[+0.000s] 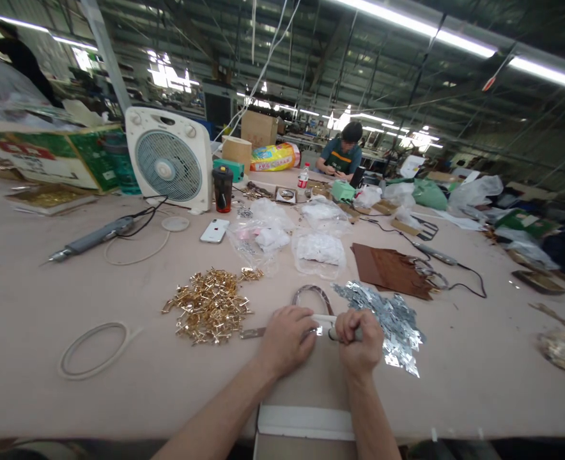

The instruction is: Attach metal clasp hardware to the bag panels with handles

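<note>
My left hand (286, 340) presses over a brown leather strap (252, 333), whose end sticks out to the left. A small shiny metal plate (319, 330) shows near its fingertips. In a fist, my right hand (360, 338) grips a pale rod-shaped tool (333, 333), its tip pointing left toward the plate; most of the tool is hidden. Behind the hands curves a brown bag handle (314, 291), apparently wrapped in clear film. To the left lies a heap of gold metal fasteners (210, 306). Flat silver metal plates (390, 322) are piled right beside my right hand.
Brown leather pieces (390, 269) lie behind the silver pile. Further back are plastic bags (318, 249), a phone (215, 230), a tumbler (223, 190) and a fan (170, 160). A corded tool (95, 237) and a coil (93, 350) lie left. A person (342, 153) sits opposite.
</note>
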Demonstrator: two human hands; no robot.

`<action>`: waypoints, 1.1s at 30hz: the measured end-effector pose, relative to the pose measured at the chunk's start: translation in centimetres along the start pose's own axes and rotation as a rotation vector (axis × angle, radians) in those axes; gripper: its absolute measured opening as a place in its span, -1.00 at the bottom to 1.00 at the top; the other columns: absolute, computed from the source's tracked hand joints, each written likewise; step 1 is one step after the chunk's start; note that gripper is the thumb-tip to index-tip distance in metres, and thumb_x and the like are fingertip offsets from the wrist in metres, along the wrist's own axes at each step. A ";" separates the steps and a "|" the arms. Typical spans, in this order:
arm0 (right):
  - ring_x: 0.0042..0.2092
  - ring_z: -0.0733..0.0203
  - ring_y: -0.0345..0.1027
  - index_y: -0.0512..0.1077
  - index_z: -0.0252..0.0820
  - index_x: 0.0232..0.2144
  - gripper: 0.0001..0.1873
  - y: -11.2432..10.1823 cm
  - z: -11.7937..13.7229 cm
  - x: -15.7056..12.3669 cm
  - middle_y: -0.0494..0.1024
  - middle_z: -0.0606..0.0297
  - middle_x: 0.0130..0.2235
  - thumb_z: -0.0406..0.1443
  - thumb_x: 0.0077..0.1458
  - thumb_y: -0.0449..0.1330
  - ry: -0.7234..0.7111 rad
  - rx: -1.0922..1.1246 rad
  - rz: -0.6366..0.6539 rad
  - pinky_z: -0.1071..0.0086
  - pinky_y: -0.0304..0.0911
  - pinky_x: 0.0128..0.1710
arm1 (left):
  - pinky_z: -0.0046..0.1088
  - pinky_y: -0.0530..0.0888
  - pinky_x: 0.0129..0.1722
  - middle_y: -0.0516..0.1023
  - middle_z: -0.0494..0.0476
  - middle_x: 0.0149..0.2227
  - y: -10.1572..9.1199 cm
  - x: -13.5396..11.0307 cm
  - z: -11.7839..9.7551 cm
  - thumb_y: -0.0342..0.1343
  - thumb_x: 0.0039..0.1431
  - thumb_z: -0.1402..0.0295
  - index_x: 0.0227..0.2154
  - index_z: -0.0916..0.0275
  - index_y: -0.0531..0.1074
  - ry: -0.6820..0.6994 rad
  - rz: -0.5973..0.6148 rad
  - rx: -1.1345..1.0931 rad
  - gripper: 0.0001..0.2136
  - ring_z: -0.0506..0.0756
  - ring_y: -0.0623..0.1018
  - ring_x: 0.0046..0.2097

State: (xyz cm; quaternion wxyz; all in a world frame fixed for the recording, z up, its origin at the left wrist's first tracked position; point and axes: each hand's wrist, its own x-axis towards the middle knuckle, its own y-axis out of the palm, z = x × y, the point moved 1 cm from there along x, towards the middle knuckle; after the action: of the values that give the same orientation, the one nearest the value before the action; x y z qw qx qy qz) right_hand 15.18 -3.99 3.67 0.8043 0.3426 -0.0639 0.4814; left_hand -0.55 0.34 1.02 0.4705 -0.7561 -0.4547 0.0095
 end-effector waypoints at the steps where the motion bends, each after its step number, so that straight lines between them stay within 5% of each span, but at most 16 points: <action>1: -0.63 0.38 -0.01 0.30 -0.15 -0.53 -0.61 0.3 -0.4 -0.3 0.13 0.50 -0.64 -0.16 0.34 0.15 0.002 -0.015 0.006 0.49 -0.04 -0.62 | -0.16 0.39 0.22 0.60 0.04 0.10 0.0 0.0 0.0 0.20 0.29 0.36 -0.07 0.03 0.58 0.000 0.008 0.005 -0.81 0.18 0.50 0.15; 17: -0.61 0.35 -0.01 0.28 -0.13 -0.52 -0.61 1.2 -1.7 -2.0 0.11 0.50 -0.63 -0.17 0.37 0.10 -0.059 -0.051 -0.018 0.46 -0.04 -0.59 | -0.20 0.38 0.19 0.62 0.03 0.04 -0.5 0.3 -0.3 0.18 0.30 0.36 -0.12 0.07 0.54 -0.014 0.051 0.010 -0.87 0.16 0.50 0.12; 33: -0.58 0.34 0.06 0.22 -0.12 -0.59 -0.52 2.2 -3.3 -1.1 0.21 0.47 -0.62 -0.11 0.38 0.10 -0.091 -0.536 -0.014 0.40 0.02 -0.56 | -0.20 0.35 0.14 0.62 -0.01 -0.01 -0.3 0.4 0.1 0.18 0.31 0.38 -0.12 0.06 0.50 -0.023 0.067 -0.047 -0.88 0.17 0.49 0.09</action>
State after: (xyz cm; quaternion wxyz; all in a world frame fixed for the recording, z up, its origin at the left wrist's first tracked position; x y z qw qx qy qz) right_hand 12.06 -2.09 1.80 0.8658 0.1394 -0.2228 0.4258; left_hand -0.59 0.76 1.35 0.4468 -0.7814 -0.4349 0.0234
